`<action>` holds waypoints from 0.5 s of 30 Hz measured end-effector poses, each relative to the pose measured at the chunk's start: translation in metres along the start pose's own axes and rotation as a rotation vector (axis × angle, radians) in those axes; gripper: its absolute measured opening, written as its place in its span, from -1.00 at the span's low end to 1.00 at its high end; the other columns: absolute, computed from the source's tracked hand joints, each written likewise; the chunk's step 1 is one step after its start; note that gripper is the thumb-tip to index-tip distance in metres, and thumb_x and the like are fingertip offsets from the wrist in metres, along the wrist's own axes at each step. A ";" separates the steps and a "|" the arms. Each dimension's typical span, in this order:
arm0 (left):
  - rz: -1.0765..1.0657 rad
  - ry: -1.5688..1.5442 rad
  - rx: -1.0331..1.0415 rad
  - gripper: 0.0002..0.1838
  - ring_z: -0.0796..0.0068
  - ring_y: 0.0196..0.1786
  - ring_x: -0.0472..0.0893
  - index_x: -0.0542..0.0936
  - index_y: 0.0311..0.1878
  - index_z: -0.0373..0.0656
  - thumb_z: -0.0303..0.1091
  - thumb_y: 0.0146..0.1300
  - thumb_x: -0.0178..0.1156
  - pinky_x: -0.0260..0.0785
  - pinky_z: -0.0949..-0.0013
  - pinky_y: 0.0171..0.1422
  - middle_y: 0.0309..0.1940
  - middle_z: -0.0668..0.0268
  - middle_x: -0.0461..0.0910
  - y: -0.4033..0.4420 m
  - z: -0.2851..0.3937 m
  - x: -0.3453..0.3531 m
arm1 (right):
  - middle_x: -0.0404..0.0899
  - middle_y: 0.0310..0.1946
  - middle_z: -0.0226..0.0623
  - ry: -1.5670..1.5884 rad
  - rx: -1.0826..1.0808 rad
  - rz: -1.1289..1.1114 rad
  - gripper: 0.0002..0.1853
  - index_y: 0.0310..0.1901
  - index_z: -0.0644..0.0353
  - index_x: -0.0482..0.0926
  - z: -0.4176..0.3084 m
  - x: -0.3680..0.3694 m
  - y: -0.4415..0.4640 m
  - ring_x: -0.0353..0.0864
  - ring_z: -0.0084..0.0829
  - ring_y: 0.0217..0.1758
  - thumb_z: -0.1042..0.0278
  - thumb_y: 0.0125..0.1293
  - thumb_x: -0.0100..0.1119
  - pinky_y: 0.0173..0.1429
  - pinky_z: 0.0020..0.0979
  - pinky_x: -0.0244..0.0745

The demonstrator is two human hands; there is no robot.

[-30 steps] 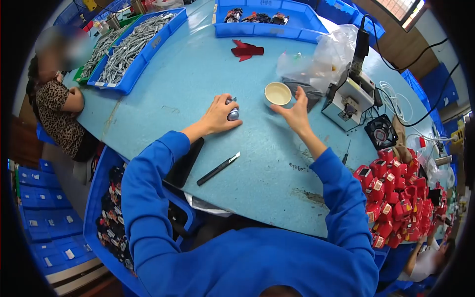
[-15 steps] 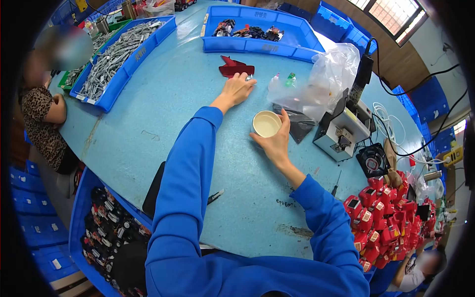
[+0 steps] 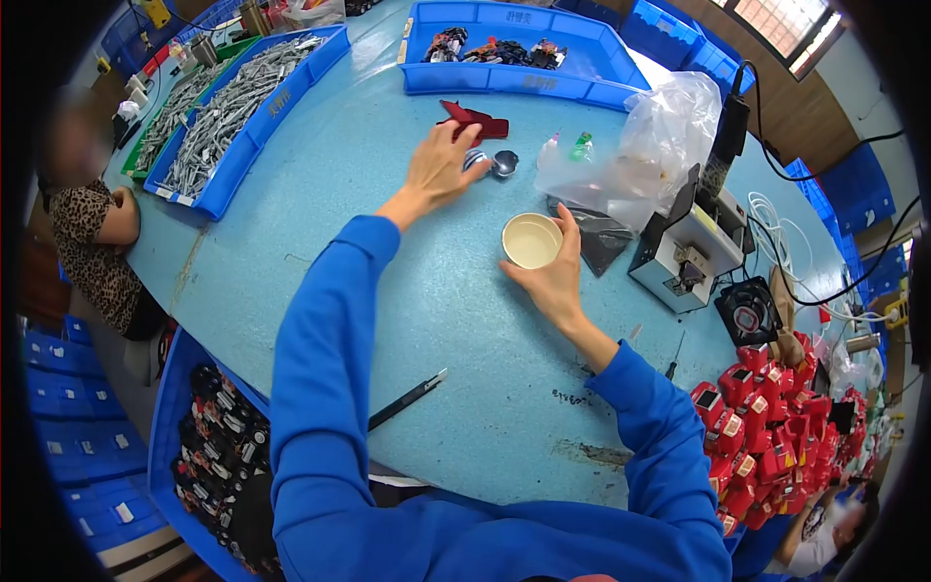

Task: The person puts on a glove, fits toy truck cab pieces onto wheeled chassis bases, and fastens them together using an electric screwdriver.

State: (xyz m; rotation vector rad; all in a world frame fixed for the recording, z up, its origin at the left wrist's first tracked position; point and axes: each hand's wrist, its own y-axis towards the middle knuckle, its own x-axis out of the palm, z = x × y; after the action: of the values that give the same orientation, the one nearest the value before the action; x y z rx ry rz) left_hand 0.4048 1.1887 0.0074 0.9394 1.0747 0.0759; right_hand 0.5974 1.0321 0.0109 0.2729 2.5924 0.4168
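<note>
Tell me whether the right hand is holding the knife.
No, the right hand is around the cream bowl, and the knife lies by the left sleeve.

a blue table [image 3: 456,301] fills the middle. behind it, a barred window [image 3: 781,29] lets in daylight beside a pale wall [image 3: 858,78], with what looks like brown panelling [image 3: 713,44] below.

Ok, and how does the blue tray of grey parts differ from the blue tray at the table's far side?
The grey-parts tray is heaped along its length; the far tray holds a few dark and orange clumps, with much of its floor bare. The grey-parts tray lies slantwise at the left; the far tray lies crosswise. Both are blue, with dark writing outside.
</note>
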 end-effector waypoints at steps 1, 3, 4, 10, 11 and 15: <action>-0.025 -0.008 -0.068 -0.44 0.00 0.06 0.41 0.36 0.18 -0.18 -0.01 0.23 0.11 0.34 0.13 0.11 0.04 -0.01 0.39 -0.009 0.000 -0.011 | 0.23 0.09 -0.05 0.007 0.008 -0.010 0.12 0.34 0.26 0.02 -0.002 -0.001 0.001 0.28 -0.16 0.19 0.36 -0.29 0.55 0.27 -0.23 0.26; -0.058 -0.030 -0.105 -0.46 -0.01 0.05 0.42 0.38 0.16 -0.20 -0.02 0.26 0.08 0.39 0.12 0.03 0.02 -0.05 0.40 -0.035 -0.015 -0.021 | 0.24 0.08 -0.06 0.016 0.017 -0.031 0.13 0.34 0.25 0.02 -0.007 -0.006 0.004 0.28 -0.16 0.19 0.35 -0.29 0.55 0.26 -0.23 0.27; -0.084 -0.016 -0.124 -0.48 0.00 0.05 0.42 0.38 0.14 -0.23 -0.04 0.26 0.09 0.38 0.12 0.04 0.01 -0.05 0.41 -0.050 -0.023 -0.026 | 0.28 0.07 -0.06 0.006 0.003 -0.046 0.12 0.34 0.26 0.02 -0.011 -0.010 0.008 0.33 -0.18 0.18 0.34 -0.29 0.56 0.25 -0.26 0.29; -0.108 0.052 -0.152 -0.59 0.08 0.03 0.41 0.43 0.01 -0.29 -0.19 0.21 0.14 0.28 0.15 0.10 -0.03 0.06 0.43 -0.106 -0.057 -0.047 | 0.38 0.04 0.00 -0.093 -0.091 -0.093 0.14 0.34 0.24 0.02 -0.048 -0.041 0.062 0.47 -0.21 0.10 0.27 -0.28 0.58 0.19 -0.31 0.38; -0.120 0.053 -0.166 -0.60 0.09 0.04 0.41 0.43 0.00 -0.29 -0.19 0.22 0.14 0.28 0.16 0.10 -0.03 0.08 0.42 -0.105 -0.054 -0.046 | 0.38 0.04 0.01 -0.109 -0.081 -0.091 0.15 0.34 0.24 0.02 -0.057 -0.047 0.076 0.47 -0.21 0.09 0.26 -0.29 0.58 0.19 -0.31 0.39; -0.155 0.046 -0.220 -0.64 0.14 0.06 0.38 0.44 -0.03 -0.27 -0.22 0.22 0.13 0.26 0.18 0.10 -0.02 0.12 0.40 -0.103 -0.049 -0.052 | 0.41 0.01 0.04 -0.057 -0.062 -0.032 0.18 0.33 0.29 0.05 -0.058 -0.056 0.142 0.46 -0.17 0.09 0.17 -0.35 0.59 0.18 -0.28 0.39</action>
State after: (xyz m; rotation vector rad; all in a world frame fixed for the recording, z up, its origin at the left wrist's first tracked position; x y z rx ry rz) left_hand 0.3020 1.1289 -0.0330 0.6576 1.1529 0.0856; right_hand 0.6326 1.1356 0.1319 0.2186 2.5201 0.4703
